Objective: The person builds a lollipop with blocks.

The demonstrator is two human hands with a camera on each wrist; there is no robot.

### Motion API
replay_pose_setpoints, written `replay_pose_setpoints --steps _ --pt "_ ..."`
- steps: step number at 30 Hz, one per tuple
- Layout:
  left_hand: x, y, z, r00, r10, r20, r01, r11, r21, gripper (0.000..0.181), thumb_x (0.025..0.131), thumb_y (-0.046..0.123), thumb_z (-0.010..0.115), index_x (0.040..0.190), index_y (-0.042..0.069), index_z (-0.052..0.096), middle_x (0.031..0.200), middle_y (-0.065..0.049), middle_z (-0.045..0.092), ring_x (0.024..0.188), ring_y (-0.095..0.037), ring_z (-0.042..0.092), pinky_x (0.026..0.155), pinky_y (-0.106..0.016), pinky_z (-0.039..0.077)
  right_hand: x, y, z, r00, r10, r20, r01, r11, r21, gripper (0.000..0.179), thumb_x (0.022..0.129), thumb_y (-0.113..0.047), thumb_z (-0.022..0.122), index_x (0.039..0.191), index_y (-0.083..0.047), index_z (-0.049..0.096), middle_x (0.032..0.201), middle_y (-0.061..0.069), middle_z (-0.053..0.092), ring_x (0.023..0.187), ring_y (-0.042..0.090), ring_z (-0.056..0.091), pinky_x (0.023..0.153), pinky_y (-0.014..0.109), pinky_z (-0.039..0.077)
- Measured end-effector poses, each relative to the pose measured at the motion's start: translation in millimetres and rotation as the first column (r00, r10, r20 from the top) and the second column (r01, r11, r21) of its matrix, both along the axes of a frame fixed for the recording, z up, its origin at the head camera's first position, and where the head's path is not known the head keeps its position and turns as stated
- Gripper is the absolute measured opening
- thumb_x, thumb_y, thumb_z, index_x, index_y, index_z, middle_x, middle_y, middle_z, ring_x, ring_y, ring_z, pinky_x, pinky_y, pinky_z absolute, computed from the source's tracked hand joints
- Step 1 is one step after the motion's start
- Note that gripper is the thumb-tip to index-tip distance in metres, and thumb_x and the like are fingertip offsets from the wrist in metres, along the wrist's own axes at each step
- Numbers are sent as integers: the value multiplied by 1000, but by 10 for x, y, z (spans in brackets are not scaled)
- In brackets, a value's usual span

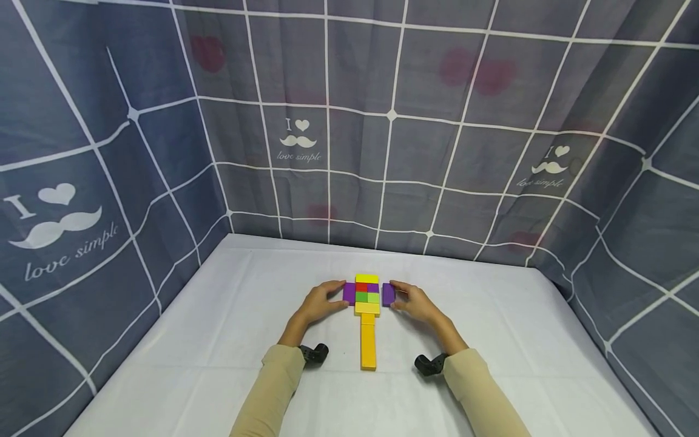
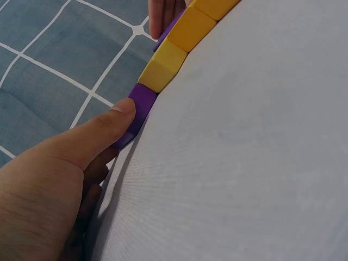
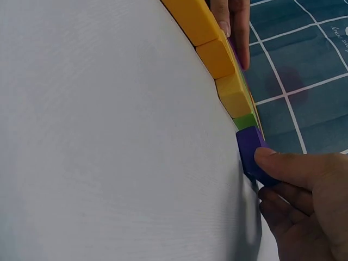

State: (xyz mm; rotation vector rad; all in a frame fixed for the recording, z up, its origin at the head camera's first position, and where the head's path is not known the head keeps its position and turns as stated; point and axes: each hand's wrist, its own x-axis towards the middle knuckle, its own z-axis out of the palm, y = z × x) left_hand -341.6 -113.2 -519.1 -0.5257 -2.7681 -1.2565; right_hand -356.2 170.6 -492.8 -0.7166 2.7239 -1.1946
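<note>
Flat coloured blocks lie together on the white cloth. Pale yellow blocks (image 1: 367, 308) bound a cluster with a red block (image 1: 361, 287), a small purple block (image 1: 373, 288) and green blocks (image 1: 361, 297). Below it, an orange-yellow column (image 1: 368, 349) points toward me. My left hand (image 1: 321, 301) pinches a purple block (image 1: 349, 294) by its ends, against the cluster's left side. On the right, my right hand (image 1: 416, 302) grips another purple block (image 1: 388, 295), a narrow gap from the cluster. In the right wrist view, thumb and fingers hold this purple block (image 3: 253, 155).
White cloth (image 1: 218, 340) covers the table. Grey-blue checked curtains (image 1: 360, 139) stand behind it and along both sides. A black wrist camera (image 1: 315, 354) sits on the left wrist and another black wrist camera (image 1: 430, 365) on the right.
</note>
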Motion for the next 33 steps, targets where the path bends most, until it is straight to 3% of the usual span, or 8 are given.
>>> replay_pose_setpoints --steps 12,17,24,33 --pt "-9 -14 21 1000 -7 -17 7 1000 -1 64 79 36 72 135 13 49 134 -7 50 126 -26 41 104 -43 33 -28 4 -31 996 84 3 -84 996 20 59 84 -8 66 136 5 40 137 21 42 128 34 36 106 45 28" --pt "-11 -14 19 1000 -13 -23 13 1000 15 64 79 34 72 134 10 50 133 -9 50 126 -28 41 104 -45 32 -14 -2 -65 997 62 -36 -61 998 27 59 84 -11 66 136 3 42 136 20 44 127 36 37 105 49 29" --pt "-7 -4 1 1000 0 5 0 1000 1 64 79 37 72 135 14 49 134 -5 50 127 -24 40 105 -42 31 34 -14 -87 999 21 -28 -20 999 40 60 85 -14 66 138 -2 41 138 18 43 126 36 37 106 51 26" --pt "-1 -1 -3 1000 -22 -15 22 1000 4 65 79 35 71 135 10 49 134 -10 50 126 -28 41 104 -45 32 63 -20 -119 999 7 -44 -6 1000 27 62 85 -18 66 138 -1 39 137 20 43 123 37 38 105 52 26"
